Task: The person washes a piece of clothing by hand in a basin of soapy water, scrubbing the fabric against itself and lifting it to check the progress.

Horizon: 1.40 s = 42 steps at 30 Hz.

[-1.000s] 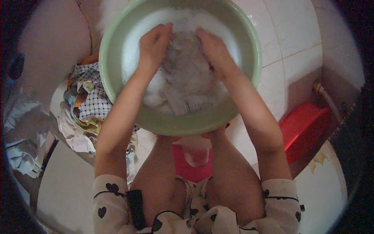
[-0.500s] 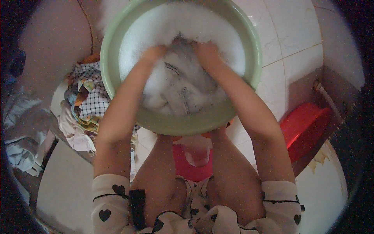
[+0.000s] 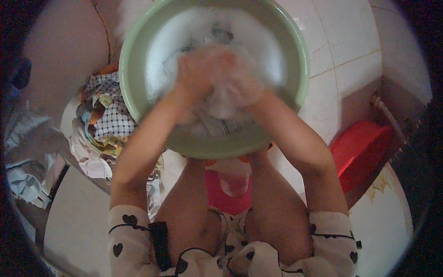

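Observation:
A large green basin (image 3: 302,92) holds foamy water and a soaked light grey garment (image 3: 217,125) with dark seam lines. Over its middle, my left hand (image 3: 199,73) and my right hand (image 3: 241,85) are close together, coated in suds. Both look closed on a bunched part of the cloth, though motion blurs the fingers. Folds of the garment spread toward the near wall of the basin, and a darker patch of cloth (image 3: 222,34) shows through the foam beyond my hands.
Left of the basin lies a heap of clothes (image 3: 108,120), some checked. More pale clothes (image 3: 30,171) lie at the far left. A red basin (image 3: 362,152) leans at the right near a pale hose (image 3: 390,115). Something pink (image 3: 228,196) lies between my legs.
My hands have come closer together and nearer to me, drawing cloth up between them. Foam over the far side has thinned, and more cloth shows there.

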{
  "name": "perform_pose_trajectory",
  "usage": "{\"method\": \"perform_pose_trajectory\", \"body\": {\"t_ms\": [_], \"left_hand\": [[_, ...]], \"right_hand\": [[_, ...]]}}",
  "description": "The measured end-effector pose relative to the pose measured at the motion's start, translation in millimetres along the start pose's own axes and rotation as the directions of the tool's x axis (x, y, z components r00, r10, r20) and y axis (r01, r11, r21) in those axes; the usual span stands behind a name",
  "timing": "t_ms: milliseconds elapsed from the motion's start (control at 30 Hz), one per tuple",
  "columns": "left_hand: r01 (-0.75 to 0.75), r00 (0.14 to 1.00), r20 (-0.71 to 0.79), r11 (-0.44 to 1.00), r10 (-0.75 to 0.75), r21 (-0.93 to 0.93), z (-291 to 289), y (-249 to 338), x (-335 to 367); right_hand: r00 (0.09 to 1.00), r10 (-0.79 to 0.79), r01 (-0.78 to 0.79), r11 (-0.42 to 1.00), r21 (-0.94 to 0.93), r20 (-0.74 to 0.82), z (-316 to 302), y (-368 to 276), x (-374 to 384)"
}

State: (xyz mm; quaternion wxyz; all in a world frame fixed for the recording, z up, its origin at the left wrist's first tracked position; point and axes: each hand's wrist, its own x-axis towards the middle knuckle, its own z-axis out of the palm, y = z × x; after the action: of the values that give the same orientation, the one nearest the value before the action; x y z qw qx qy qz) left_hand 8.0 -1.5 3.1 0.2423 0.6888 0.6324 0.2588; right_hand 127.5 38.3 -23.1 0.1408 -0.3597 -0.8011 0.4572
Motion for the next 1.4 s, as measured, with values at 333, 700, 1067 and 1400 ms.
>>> {"method": "perform_pose_trajectory", "body": {"t_ms": [333, 700, 1067, 1400], "left_hand": [[0.117, 0.993, -0.005, 0.969, -0.121, -0.22, -6.4, 40.2, 2.6], [0.102, 0.981, -0.169, 0.995, -0.1, 0.001, 17.9, -63.7, 22.8], [0.534, 0.682, 0.375, 0.777, -0.628, 0.332, 29.9, -94.5, -9.8], [0.138, 0.99, 0.003, 0.985, -0.139, -0.098, -5.1, 5.6, -25.2]], "right_hand": [[0.807, 0.474, -0.392, -0.018, 0.92, 0.354, -10.4, -26.6, -17.9], [0.913, 0.216, -0.23, 0.973, 0.0, -0.347, -30.2, 22.9, 0.3], [0.945, 0.323, -0.317, 0.874, -0.367, -0.045, 40.6, 73.8, 6.1], [0.999, 0.049, -0.041, 0.905, 0.423, -0.007, 46.2, 49.3, -3.8]]}}
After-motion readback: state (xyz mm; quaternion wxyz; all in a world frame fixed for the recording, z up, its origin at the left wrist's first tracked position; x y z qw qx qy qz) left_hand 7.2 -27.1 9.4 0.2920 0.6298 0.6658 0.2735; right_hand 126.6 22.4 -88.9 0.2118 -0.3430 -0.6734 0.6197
